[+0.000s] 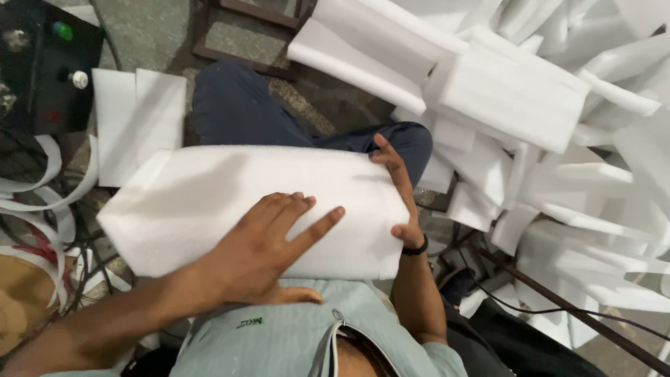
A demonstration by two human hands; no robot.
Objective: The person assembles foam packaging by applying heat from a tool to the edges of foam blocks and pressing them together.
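At the far left, a dark control box (pixel 42 63) with a green and a white knob is seen above a tangle of white strips (pixel 42 188) and cables on the floor. Beside it, a flat white foam sheet (pixel 136 122) is laid down.

In the middle, a large folded white foam pad (pixel 230 202) is held across the person's lap, over dark trousers. The left hand (pixel 269 244) is laid flat on top of it, fingers spread wide and pressing down, with nothing pinched. At the pad's right end, the right hand (pixel 401 199) is set edge-on, its grip half open, fingers along the end face and thumb near the lower corner.

A likely risk: the springy foam could unfold or slide off the lap if the flat palm is lifted, since neither hand clamps it.

To the right, a loose heap of white foam pieces (pixel 530 105) is piled; it could be knocked over.
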